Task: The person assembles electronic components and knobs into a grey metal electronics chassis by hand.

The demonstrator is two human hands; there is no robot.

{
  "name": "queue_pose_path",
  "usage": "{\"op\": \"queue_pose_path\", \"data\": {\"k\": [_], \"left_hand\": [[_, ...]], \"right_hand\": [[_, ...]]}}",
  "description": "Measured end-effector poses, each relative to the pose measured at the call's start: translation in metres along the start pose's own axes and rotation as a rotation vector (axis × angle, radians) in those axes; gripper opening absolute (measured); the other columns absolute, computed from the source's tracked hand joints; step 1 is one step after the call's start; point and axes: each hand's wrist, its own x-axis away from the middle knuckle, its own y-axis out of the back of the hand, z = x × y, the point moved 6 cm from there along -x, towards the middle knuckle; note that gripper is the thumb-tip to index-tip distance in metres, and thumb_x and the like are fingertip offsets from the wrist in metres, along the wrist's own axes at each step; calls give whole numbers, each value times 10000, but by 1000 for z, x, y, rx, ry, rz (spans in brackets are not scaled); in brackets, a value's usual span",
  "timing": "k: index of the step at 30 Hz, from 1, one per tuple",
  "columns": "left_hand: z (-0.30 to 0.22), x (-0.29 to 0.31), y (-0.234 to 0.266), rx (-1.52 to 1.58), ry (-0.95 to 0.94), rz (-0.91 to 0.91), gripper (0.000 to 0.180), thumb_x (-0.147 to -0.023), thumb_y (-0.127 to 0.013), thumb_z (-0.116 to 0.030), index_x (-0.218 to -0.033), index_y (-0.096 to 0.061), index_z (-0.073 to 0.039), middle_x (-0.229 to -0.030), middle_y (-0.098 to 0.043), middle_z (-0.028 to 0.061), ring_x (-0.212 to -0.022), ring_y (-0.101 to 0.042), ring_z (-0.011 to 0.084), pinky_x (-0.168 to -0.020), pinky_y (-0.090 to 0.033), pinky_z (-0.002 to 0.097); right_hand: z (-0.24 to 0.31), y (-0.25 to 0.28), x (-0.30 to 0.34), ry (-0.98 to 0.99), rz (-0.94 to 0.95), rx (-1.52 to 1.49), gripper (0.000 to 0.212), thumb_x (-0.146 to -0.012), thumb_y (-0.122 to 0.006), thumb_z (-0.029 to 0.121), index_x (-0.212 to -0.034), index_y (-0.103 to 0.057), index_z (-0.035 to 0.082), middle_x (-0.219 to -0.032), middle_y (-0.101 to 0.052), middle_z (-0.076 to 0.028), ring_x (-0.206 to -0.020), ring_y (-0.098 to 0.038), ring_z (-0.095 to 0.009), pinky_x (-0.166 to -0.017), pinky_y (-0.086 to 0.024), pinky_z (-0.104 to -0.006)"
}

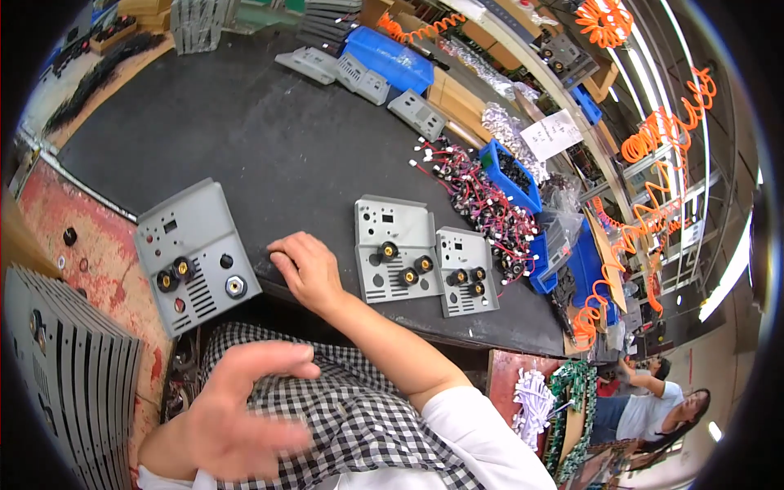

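My left hand [245, 408] is raised over my checkered apron [343, 408], blurred by motion, its fingers apart and nothing seen between them. On the front edge of the black work mat [269, 155] rests my right hand [309, 273], loosely open and holding nothing. To its left, a grey metal panel [214, 214] lies tilted over the mat's edge, fitted with black round terminals, a silver nut and slots. Right of that hand are two more grey panels, a larger one [398, 212] and a smaller one [462, 298], side by side with black-and-brass terminals.
A stack of grey panels [82, 376] stands at lower left by a worn red surface [106, 245]. Wired parts [482, 200] are heaped at right beside a blue bin [510, 175]. Orange coiled hoses [653, 139] hang at right. Another person [653, 408] is at far lower right.
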Motion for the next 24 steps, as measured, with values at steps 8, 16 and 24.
{"op": "queue_pose_path", "data": {"k": [8, 16, 24], "left_hand": [[-87, -27, 9, -75, -131, -103, 400, -928, -474, -388, -1257, -540, -171, -1337, -414, 68, -1170, -445, 290, -879, -449, 450], [-95, -78, 18, -149, -140, -155, 400, -926, -479, -380, -1259, -538, -168, -1334, -419, 59, -1164, -452, 279, -871, -455, 438], [-111, -62, 23, -143, -253, -170, 400, -925, -484, -373, -1262, -535, -165, -1331, -423, 50, -1157, -458, 267, -863, -460, 425]], "right_hand": [[3, -10, -8, -10, 19, -27, 108, -808, -618, 143, -881, -627, 64, -825, -600, -79, -809, -579, -284, -716, -453, -382], [1, -7, -3, 3, 30, -11, 115, -805, -617, 122, -900, -621, 59, -841, -615, -100, -799, -588, -299, -717, -465, -383], [4, -9, 1, 8, 70, 18, 131, -809, -616, 131, -912, -623, 51, -849, -612, -96, -801, -583, -290, -722, -458, -373]]}}
